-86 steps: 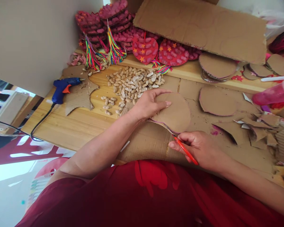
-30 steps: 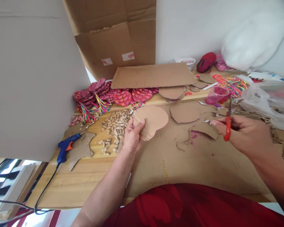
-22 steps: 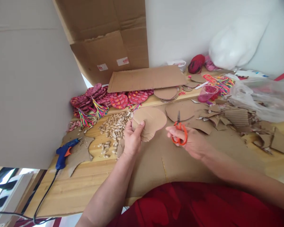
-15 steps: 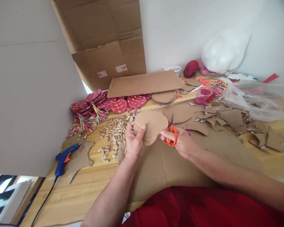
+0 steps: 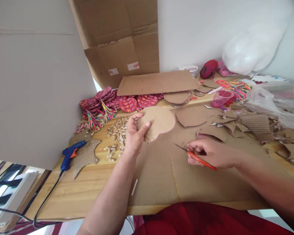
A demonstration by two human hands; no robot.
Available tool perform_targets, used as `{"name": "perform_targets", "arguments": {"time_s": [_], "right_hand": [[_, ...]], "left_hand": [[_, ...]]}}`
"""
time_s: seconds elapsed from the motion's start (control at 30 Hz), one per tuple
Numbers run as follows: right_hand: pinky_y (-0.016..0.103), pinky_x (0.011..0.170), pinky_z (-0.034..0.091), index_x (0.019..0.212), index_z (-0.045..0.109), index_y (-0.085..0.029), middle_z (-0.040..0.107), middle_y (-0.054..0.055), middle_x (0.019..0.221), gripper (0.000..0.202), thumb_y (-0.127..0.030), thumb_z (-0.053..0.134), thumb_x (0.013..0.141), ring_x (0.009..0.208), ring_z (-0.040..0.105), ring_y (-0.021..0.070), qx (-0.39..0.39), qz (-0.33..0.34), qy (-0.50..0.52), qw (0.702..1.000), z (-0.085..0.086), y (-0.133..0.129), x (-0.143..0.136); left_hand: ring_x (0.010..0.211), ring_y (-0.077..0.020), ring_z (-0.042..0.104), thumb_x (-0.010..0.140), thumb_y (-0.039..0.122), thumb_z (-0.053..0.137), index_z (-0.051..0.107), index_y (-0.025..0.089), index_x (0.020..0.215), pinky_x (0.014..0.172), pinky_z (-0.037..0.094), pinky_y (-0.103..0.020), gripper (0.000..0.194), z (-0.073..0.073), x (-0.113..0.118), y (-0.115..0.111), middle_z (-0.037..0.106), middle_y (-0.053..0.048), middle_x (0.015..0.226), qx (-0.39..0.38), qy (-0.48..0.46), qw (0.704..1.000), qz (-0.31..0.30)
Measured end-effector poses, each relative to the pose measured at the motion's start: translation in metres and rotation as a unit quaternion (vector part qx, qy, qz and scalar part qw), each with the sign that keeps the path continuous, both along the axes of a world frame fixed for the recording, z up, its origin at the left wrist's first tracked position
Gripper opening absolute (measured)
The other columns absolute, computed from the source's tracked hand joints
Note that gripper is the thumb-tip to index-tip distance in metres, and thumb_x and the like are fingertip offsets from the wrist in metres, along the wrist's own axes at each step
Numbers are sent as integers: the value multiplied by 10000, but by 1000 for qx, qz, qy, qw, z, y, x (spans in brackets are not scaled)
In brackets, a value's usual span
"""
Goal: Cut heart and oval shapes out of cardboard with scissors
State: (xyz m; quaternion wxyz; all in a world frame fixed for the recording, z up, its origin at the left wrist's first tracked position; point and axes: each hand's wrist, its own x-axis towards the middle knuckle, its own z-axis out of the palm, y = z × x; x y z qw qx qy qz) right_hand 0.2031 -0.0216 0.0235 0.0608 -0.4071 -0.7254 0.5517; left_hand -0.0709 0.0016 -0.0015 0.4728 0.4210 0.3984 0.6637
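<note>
My left hand [image 5: 136, 132] grips a rounded cardboard cutout [image 5: 160, 122] by its left edge, thumb on top. A small jagged tab sticks out at the cutout's lower side, and a pink line runs along part of its rim. Below and to the right, my right hand [image 5: 205, 152] is closed on orange-handled scissors [image 5: 198, 159]. Their dark blades point left, apart from the cutout. Under both hands lies a large flat cardboard sheet [image 5: 159, 182]. Several peanuts [image 5: 117, 132] are heaped just left of my left hand.
A blue glue gun [image 5: 70, 155] with a trailing cord lies at left on a cardboard scrap. Decorated pink pieces with colourful tassels [image 5: 110, 111] are piled at the back left. Cardboard scraps [image 5: 256, 124] and a clear plastic bag [image 5: 271, 101] spread at right.
My right hand has moved down and right with the scissors, away from the cutout, and the blades now point left. My left hand still holds the cutout. The view has shifted slightly.
</note>
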Motion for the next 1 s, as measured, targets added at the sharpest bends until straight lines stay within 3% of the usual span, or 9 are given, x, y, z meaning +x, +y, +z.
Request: {"name": "perform_targets", "arguments": {"time_s": [0.1,0.27,0.53,1.0], "right_hand": [[258,539,301,785,559,-205,509,-51,622,329,-484,733,801,567,413,109,28,58,-48,997,7,-2,-2],[254,523,293,755,512,-206,483,-52,626,368,-516,693,835,560,405,106,-1,96,-64,993,11,-6,-12],[251,526,302,733,542,-192,482,-40,637,421,-580,662,846,564,396,102,5,91,-53,994,10,-14,-19],[238,477,275,705,550,-194,511,-37,568,470,-636,679,802,495,435,101,-28,64,-75,995,24,-23,-25]], "left_hand": [[789,-127,641,672,317,875,626,237,1024,701,539,-236,438,1,-1,-1,670,-15,1027,-11,20,1000,-13],[793,-129,628,731,338,827,666,225,994,694,514,-229,329,2,-2,-4,669,-6,985,-9,83,996,-39],[837,-157,638,737,337,824,702,204,999,711,521,-241,318,6,-4,-6,688,-34,983,18,180,982,-58],[732,-129,624,710,302,842,712,198,1005,654,514,-239,338,9,0,-10,702,-19,943,-28,136,982,-130]]}}
